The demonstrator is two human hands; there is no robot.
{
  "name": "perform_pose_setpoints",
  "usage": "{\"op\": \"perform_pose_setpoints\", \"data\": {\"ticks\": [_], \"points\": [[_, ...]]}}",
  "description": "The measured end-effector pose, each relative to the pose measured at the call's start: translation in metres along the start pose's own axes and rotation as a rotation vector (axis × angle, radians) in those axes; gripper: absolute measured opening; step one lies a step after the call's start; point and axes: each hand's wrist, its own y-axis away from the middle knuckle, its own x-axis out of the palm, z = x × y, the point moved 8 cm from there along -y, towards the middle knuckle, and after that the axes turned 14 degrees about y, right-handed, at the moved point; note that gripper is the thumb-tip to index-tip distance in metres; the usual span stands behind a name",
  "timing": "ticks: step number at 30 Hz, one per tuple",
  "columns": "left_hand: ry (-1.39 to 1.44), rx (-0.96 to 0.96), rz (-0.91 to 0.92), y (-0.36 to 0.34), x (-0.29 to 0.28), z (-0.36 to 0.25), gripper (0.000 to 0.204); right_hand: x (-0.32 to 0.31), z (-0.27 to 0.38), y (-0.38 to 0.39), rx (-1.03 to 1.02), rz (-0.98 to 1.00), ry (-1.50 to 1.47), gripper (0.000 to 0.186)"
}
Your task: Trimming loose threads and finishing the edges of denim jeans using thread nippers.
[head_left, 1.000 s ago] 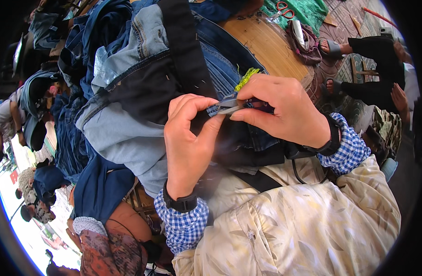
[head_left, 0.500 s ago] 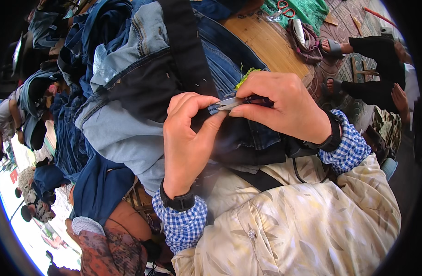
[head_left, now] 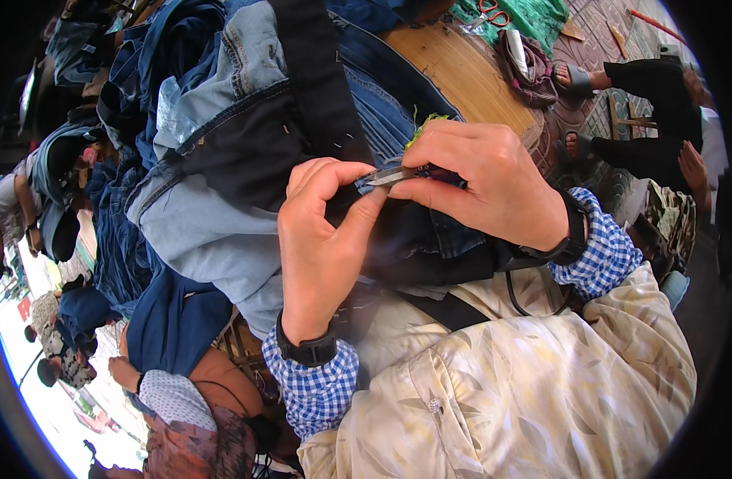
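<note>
Across my lap and the table lies a pair of denim jeans (head_left: 214, 239), partly inside out, with pale blue and black lining showing. My left hand (head_left: 326, 231) pinches a small denim edge of them between thumb and forefinger. In my right hand (head_left: 493, 180) are small thread snips (head_left: 390, 176), their metal blades pointing left and touching the pinched denim. The handle is mostly hidden by my fingers. Yellow-green thread or cord (head_left: 426, 128) shows just behind the right hand.
A wooden tabletop (head_left: 454, 64) lies beyond the jeans. At its far right, red-handled scissors (head_left: 492, 14) rest on green cloth (head_left: 541, 24), near a dark purple bag (head_left: 525, 76). More denim (head_left: 118, 231) is heaped at left. Other people sit on both sides.
Both hands have shifted slightly left with the denim edge, and the snips' blades look closer together. At lower left, another person's hand and dotted sleeve have come into sight.
</note>
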Motion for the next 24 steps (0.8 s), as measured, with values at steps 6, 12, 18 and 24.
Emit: {"op": "perform_pose_setpoints", "data": {"ticks": [6,12,18,24], "points": [[0.017,-0.009,-0.009,0.000,0.000,0.001,0.016,0.001,-0.001,0.001,0.017,0.000,0.004,0.021],[0.024,-0.026,-0.017,0.000,0.000,0.002,0.015,0.002,-0.002,-0.002,0.038,-0.004,0.014,0.018],[0.084,-0.072,-0.021,0.000,-0.002,0.005,0.016,0.003,-0.033,0.004,0.470,-0.077,-0.281,0.019],[0.094,-0.051,-0.017,0.000,-0.003,0.007,0.016,0.002,-0.024,0.006,0.374,-0.011,-0.332,0.020]]}}
